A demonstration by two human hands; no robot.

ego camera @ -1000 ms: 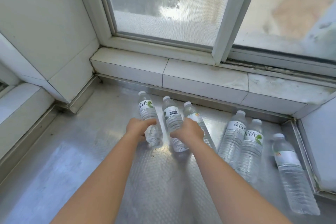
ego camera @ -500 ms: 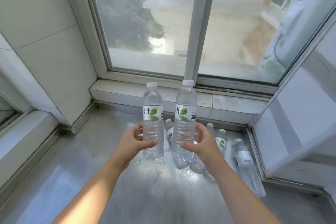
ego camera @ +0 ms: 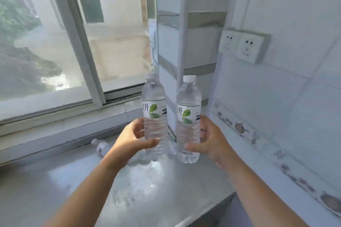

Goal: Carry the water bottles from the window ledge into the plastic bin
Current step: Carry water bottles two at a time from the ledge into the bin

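- Beyond our hands and to their left, the window [ego camera: 55,42] takes up most of the view, its white frame running down to the sill.
- To the right of our hands rises a tiled wall [ego camera: 287,88], with a double wall socket [ego camera: 243,46] above and to the right of them.
- Below both hands lies the window ledge [ego camera: 129,180], a grey metal surface catching bright reflections.
- Our left hand [ego camera: 132,139] is wrapped around the lower half of the left bottle [ego camera: 155,114], thumb across the front and fingers curled behind it.
- Our right hand [ego camera: 209,143] is clamped the same way on the right bottle [ego camera: 188,121], thumb in front near its base.
- We hold both bottles upright and raised clear of the ledge, side by side and just apart; each is clear, white-capped, with a white label bearing a green leaf.
- A third bottle [ego camera: 101,146] lies on its side on the ledge just left of our left wrist, close under the sill; only its cap end shows.
- We cannot see the plastic bin here.
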